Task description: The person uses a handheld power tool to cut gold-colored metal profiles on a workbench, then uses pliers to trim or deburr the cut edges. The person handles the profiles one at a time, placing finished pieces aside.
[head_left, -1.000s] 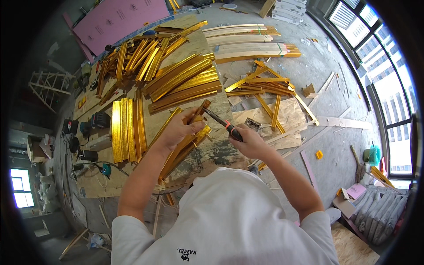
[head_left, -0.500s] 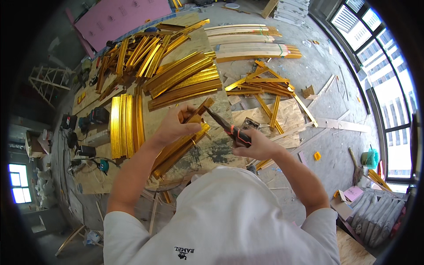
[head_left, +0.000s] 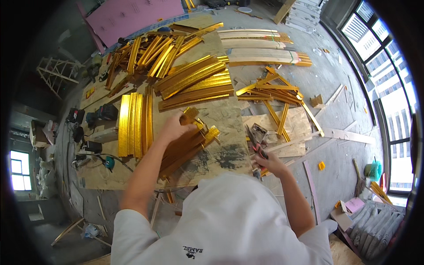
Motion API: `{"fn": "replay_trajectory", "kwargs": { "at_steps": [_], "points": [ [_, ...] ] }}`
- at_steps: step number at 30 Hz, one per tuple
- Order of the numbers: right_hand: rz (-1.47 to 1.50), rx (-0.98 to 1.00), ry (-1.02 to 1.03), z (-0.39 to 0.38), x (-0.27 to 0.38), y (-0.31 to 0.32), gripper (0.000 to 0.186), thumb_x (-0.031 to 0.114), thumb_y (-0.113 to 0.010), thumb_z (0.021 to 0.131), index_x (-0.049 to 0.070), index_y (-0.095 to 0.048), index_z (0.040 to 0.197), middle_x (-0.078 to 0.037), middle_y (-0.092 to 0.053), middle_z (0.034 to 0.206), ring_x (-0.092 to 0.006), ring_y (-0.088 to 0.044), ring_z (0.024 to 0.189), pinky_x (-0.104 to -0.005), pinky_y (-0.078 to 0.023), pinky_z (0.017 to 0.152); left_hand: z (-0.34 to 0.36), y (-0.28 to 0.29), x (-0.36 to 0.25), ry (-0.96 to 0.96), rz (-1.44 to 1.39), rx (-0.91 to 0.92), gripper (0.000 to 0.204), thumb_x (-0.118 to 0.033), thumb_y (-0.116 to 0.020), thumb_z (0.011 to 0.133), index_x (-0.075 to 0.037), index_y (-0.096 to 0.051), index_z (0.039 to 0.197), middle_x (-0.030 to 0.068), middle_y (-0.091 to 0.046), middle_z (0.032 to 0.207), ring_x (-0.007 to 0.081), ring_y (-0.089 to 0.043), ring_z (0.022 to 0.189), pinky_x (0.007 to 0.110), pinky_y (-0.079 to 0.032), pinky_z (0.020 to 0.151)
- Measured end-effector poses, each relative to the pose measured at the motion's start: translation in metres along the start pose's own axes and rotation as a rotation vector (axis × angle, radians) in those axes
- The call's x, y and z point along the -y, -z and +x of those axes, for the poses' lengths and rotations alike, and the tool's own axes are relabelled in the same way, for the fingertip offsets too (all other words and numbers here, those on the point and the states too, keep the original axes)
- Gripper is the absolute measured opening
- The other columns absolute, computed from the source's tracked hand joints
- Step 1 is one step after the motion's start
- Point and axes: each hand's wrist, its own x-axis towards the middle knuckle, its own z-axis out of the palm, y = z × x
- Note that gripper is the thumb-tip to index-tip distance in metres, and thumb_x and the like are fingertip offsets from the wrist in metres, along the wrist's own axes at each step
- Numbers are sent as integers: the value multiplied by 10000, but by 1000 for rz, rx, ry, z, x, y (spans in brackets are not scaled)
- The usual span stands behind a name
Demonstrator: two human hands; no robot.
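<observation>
My left hand (head_left: pixel 176 129) grips a gold moulding strip (head_left: pixel 191 115) over several brown-and-gold strips (head_left: pixel 180 152) lying diagonally on the plywood worktable (head_left: pixel 225 157). My right hand (head_left: pixel 271 164) is closed on the dark-and-red handles of long-nosed cutting pliers (head_left: pixel 255 142), their tips pointing up and away beside the table's right edge. An upright row of gold strips (head_left: pixel 130 124) lies left of my left hand, with a fanned stack (head_left: pixel 194 81) beyond it.
A gold heap (head_left: pixel 157 55) covers the table's back. Power tools (head_left: pixel 104 112) and cords sit left. On the floor right lie bundled strips (head_left: pixel 265 56), crossed offcuts (head_left: pixel 269 88) and a plywood board (head_left: pixel 295 126). A pink board (head_left: pixel 128 20) stands behind; a green bucket (head_left: pixel 372 170) is right.
My right hand has moved right and down with the pliers, away from the strip in my left hand. My left hand has shifted slightly, and the strip it holds has turned.
</observation>
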Motion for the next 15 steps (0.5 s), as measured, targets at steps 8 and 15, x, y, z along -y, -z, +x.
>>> {"fn": "replay_trajectory", "kwargs": {
  "at_steps": [8,15],
  "points": [
    [301,-271,-200,-54,-57,-19,383,358,-611,976,3,-688,1096,-74,-692,902,-158,-653,786,-293,-516,674,96,30,3,98,58,-43,693,-485,-672,892,-25,-492,1378,193,-560,1345,337,-555,1231,440,-465,1021],
    [379,-431,-265,-84,-50,-51,425,387,-563,999,-3,-652,1141,-98,-686,997,-186,-680,901,-335,-548,767,215,2,14,-2,480,-119,655,-395,-688,882,-67,-482,1409,157,-505,1375,319,-487,1276,439,-437,1044]
  ]
}}
